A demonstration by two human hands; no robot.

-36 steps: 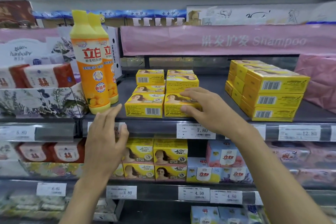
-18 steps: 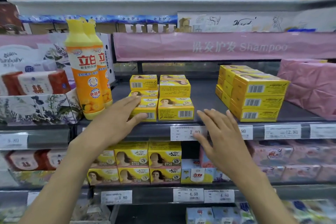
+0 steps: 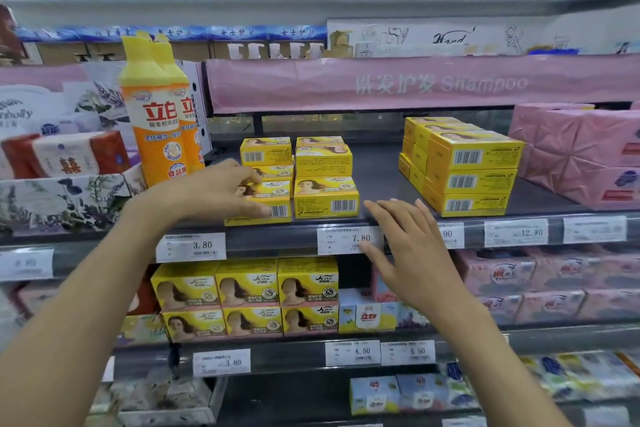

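Small yellow soap boxes stand in two short rows on the grey shelf (image 3: 298,238). My left hand (image 3: 214,192) is on the front-left yellow box (image 3: 280,210), fingers curled over its top and thumb against its barcode face. The neighbouring front-right yellow box (image 3: 326,198) sits untouched beside it. My right hand (image 3: 410,253) hovers with spread, straight fingers in front of the shelf edge, by the 7.80 price tag (image 3: 346,240), holding nothing.
Two tall orange detergent bottles (image 3: 156,121) stand just left of my left hand. A bigger stack of yellow boxes (image 3: 471,173) and pink packs (image 3: 581,149) fill the shelf's right. More yellow boxes (image 3: 249,295) line the shelf below.
My left hand rose from the lower shelf to the front-left yellow box and closed on it. My right hand left the front-right box and dropped to the shelf edge.
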